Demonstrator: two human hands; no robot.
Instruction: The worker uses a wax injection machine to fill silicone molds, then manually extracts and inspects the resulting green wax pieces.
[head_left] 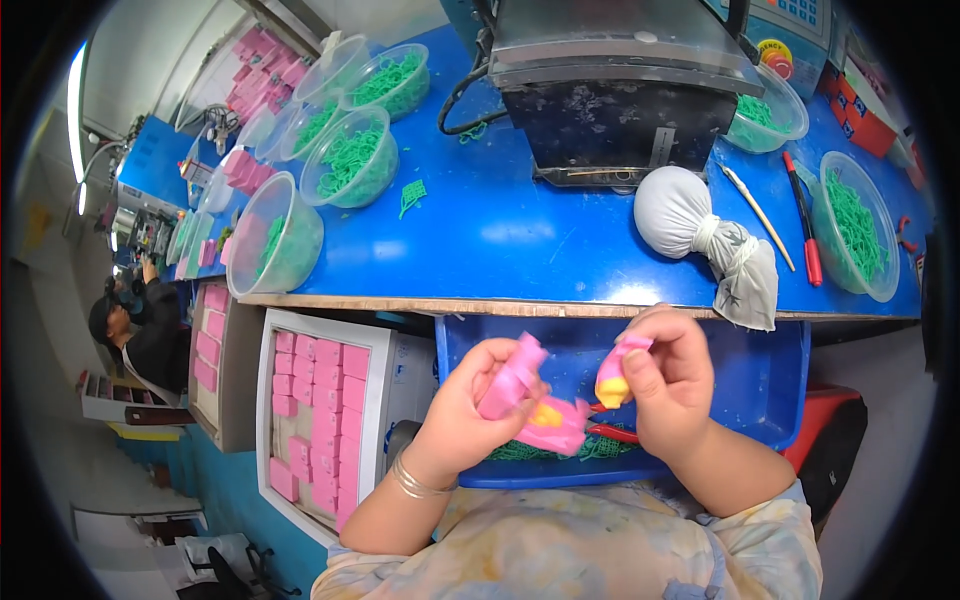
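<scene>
My left hand (462,405) is closed around a soft-looking pink rubbery block (517,378). A small pink piece with a yellow end (616,385) is pinched between the thumb and fingers of my right hand (670,375). Below and between the hands is another pink piece with a yellow patch (556,432); whether my left fingers touch it I cannot tell. Both hands are over a blue plastic tray (785,395). In it lie a red-handled tool (614,433), partly hidden, and green stringy mesh (600,447).
Clear bowls (372,190) of green strands stand on the blue table (450,240). A black machine (620,125), a tied cloth bundle (672,212), a wooden stick (758,217) and a red marker (811,262) are there too. At left are a box (375,400) of pink blocks and another person (150,330).
</scene>
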